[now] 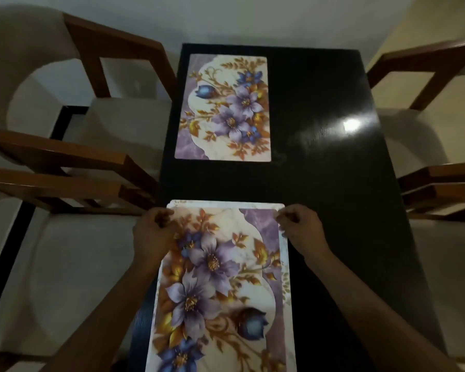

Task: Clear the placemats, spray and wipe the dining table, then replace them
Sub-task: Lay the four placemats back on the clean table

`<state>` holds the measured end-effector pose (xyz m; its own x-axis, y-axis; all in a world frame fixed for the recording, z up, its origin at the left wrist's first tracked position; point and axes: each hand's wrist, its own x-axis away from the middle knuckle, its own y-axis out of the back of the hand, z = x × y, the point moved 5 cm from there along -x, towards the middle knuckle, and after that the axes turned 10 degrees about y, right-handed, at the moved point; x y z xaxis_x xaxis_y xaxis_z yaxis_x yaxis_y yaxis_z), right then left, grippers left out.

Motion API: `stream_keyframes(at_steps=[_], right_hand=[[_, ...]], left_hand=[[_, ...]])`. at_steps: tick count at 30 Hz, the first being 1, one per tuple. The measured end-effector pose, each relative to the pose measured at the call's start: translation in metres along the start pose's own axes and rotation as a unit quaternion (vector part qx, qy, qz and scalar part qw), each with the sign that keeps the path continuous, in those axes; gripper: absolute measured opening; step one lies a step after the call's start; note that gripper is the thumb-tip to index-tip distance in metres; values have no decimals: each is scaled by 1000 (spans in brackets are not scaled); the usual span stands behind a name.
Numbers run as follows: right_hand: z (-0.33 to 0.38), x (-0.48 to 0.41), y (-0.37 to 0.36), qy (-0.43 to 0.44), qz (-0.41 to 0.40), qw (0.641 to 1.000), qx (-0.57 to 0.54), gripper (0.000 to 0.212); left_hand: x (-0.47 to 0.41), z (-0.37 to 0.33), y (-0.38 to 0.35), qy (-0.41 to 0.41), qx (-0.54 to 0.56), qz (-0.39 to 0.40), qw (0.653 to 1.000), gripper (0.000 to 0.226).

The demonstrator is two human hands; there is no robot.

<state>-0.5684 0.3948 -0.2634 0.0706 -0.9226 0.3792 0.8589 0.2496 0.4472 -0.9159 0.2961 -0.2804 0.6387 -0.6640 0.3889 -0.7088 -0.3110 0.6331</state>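
Both hands hold the near placemat [220, 277] by its far corners: left hand [153, 232] and right hand [298, 226], fingers [287, 217] curled and pinching the edge. The two-corner grip prob. keeps the thin sheet flat and square to the counter [333, 183]. A pale edge [226, 204] shows past its far end, maybe another mat beneath, can't tell. The far placemat [223, 106] lies flat on the counter's left side, beside a chair [113, 63]. Laying down or lifting off — unclear.
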Motion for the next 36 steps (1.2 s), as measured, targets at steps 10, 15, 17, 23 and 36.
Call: stream_keyframes(at_steps=[10, 15, 17, 23, 36], right_hand=[[-113, 190, -13, -91, 15, 996, 18, 19], [-135, 223, -22, -139, 61, 988, 2, 39], [-144, 229, -27, -150, 81, 985, -20, 57], [-131, 242, -32, -135, 102, 983, -74, 59], [-109, 250, -12, 4, 104, 984, -145, 35]], left_hand=[[144, 99, 32, 47, -11, 33, 998, 12], [188, 106, 36, 104, 8, 74, 992, 21], [200, 113, 39, 137, 20, 66, 988, 22], [214, 129, 37, 153, 18, 45, 987, 35], [226, 111, 41, 151, 139, 85, 975, 14]])
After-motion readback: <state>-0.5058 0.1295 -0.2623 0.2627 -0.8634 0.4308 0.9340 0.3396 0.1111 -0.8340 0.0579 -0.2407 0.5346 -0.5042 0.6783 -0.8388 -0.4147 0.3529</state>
